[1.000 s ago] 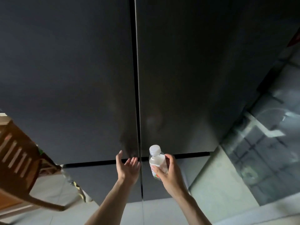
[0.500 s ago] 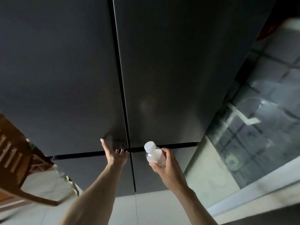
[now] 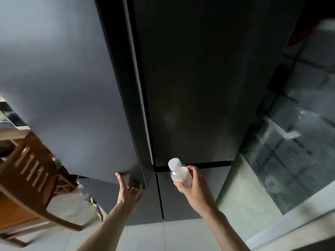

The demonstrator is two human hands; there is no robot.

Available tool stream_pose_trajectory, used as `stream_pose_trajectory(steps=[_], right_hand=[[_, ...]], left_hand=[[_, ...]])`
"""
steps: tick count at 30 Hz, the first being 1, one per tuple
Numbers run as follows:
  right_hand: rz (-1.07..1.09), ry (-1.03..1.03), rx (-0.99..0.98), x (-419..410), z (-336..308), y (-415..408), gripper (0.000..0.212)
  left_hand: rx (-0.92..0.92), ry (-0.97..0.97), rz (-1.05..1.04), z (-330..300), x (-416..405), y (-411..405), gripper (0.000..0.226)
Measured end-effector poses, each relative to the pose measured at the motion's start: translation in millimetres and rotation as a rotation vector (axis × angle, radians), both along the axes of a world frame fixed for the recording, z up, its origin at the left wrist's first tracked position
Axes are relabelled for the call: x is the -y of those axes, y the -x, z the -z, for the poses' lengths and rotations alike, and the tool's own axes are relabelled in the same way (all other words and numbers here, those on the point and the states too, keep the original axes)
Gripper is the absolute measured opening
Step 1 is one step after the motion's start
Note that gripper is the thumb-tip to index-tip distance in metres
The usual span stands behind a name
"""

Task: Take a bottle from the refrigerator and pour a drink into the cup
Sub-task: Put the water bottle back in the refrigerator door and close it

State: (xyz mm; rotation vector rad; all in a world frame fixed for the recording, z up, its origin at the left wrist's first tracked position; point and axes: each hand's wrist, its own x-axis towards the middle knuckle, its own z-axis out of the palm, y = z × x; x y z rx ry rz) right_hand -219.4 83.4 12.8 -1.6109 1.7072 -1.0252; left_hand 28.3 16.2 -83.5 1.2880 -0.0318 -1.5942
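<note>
A tall dark refrigerator (image 3: 199,87) fills the view. Its upper left door (image 3: 63,96) stands swung out a little toward me, with a dark gap along its right edge. My left hand (image 3: 127,190) grips the bottom corner of that door, fingers hooked under its lower edge. My right hand (image 3: 194,189) holds a small clear plastic bottle (image 3: 179,173) with a white cap, upright, in front of the seam between the right upper and lower doors. No cup is in view.
A brown wooden chair (image 3: 27,187) stands at the left, close to the swung door. A glass partition (image 3: 293,142) with a pale frame runs along the right. Pale floor tiles (image 3: 145,236) lie below the refrigerator.
My left hand went from open near the door seam to gripping the upper left door's bottom edge, and the door has swung outward. The bottle stays in my right hand.
</note>
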Motion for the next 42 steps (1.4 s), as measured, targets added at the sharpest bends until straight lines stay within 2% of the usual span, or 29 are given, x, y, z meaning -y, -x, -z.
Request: stream_pose_trajectory(steps=[3, 5, 7, 9, 11, 12, 14, 16, 18, 19, 21, 23, 25, 28, 30, 34, 39, 42], right_hand=[[-0.042, 0.039, -0.014, 12.6, -10.5, -20.8, 0.06], [-0.056, 0.068, -0.014, 17.1, -12.1, -38.6, 0.06], [-0.038, 0.045, 0.023, 14.7, -11.3, -54.4, 0.061], [-0.016, 0.021, 0.105, 5.8, -5.0, -62.6, 0.06], [0.016, 0.013, 0.174, -6.2, 2.4, -65.3, 0.056], [0.038, 0.018, 0.187, -11.3, 6.2, -65.1, 0.054], [0.088, 0.04, 0.174, -21.3, 13.7, -66.2, 0.051], [0.092, 0.042, 0.153, -30.3, 17.3, -69.4, 0.051], [0.054, 0.01, 0.186, -37.5, 15.3, -75.6, 0.054], [0.035, 0.0, 0.21, -39.8, 12.5, -79.4, 0.055], [-0.006, 0.012, 0.25, -39.5, 2.4, -86.3, 0.051], [-0.039, 0.032, 0.296, -33.4, -11.5, -88.8, 0.046], [-0.068, 0.061, 0.339, -23.7, -26.6, -83.9, 0.047], [-0.14, 0.089, 0.353, -12.1, -46.5, -68.0, 0.056], [-0.21, 0.106, 0.31, -6.4, -56.0, -58.6, 0.057], [-0.316, 0.165, 0.29, 6.4, -70.2, -57.7, 0.045], [-0.451, 0.259, 0.268, 9.1, -94.5, -88.4, 0.043], [-0.519, 0.265, 0.34, 8.2, -119.4, -108.6, 0.043]], left_hand=[[0.138, -0.025, 0.12, -1.4, -29.3, -29.3, 0.135], [0.233, -0.028, 0.256, -9.9, -48.0, -49.0, 0.127], [0.33, -0.037, 0.358, -34.5, -67.8, -68.1, 0.102], [0.501, -0.024, 0.444, -68.4, -91.7, -82.5, 0.066], [0.858, 0.132, 0.67, -114.2, -121.6, -88.5, 0.018], [1.078, 0.272, 0.818, -134.5, -137.6, -87.7, 0.008], [1.599, 0.635, 0.967, -177.4, -168.9, -80.0, 0.027], [2.11, 1.063, 0.912, -216.0, -180.7, -65.9, 0.046], [2.418, 1.284, 0.812, -255.7, -168.3, -48.5, 0.056], [2.564, 1.313, 0.777, -272.3, -155.5, -40.5, 0.061], [2.847, 1.251, 0.784, -302.4, -126.5, -29.1, 0.07], [3.093, 1.07, 0.809, -326.1, -97.7, -29.5, 0.073], [3.282, 0.862, 0.69, -340.2, -78.0, -40.7, 0.074], [3.422, 0.766, 0.604, -339.5, -71.7, -57.2, 0.073], [3.401, 0.828, 0.629, -334.2, -74.0, -66.2, 0.071], [3.313, 0.929, 0.622, -339.3, -86.1, -81.3, 0.066], [3.298, 0.85, 0.661, -338.0, -114.4, -103.9, 0.065], [3.325, 0.809, 0.643, -337.7, -127.8, -118.9, 0.063]])
